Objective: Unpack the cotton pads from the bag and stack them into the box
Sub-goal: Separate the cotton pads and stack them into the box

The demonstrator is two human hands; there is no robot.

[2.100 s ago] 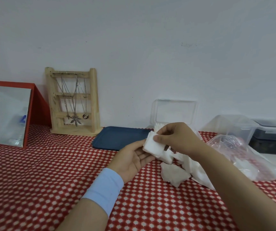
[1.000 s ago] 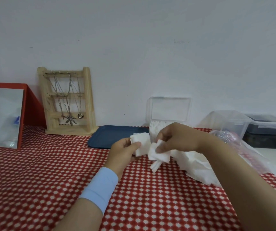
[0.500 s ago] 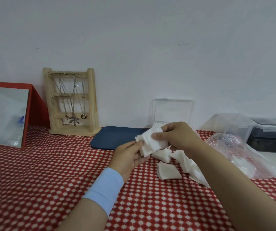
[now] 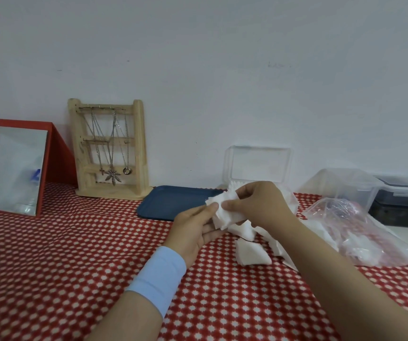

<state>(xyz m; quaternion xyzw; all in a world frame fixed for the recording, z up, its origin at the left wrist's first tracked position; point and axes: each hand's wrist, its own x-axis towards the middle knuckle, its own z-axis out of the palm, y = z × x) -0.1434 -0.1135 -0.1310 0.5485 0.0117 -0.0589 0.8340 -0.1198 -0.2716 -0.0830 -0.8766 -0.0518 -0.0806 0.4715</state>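
Observation:
A small stack of white cotton pads (image 4: 225,214) is held between both hands above the red checked tablecloth. My left hand (image 4: 193,230) cups the stack from below and pinches its left edge with the thumb. My right hand (image 4: 259,205) grips the stack from the right and above. More loose cotton pads (image 4: 251,254) lie on the cloth just below and to the right. The crumpled clear plastic bag (image 4: 360,227) lies to the right. The clear box (image 4: 259,166) stands behind my hands with its lid raised; white pads show at its front, mostly hidden by my right hand.
A dark blue tray (image 4: 173,201) lies behind my left hand. A wooden necklace stand (image 4: 110,148) and a red-framed mirror (image 4: 20,168) lean at the back left wall. Clear and dark plastic containers (image 4: 370,190) stand at the far right.
My right hand picked up more pads from the cloth and brought them onto the stack in my left hand. Both hands now press the stack together slightly higher.

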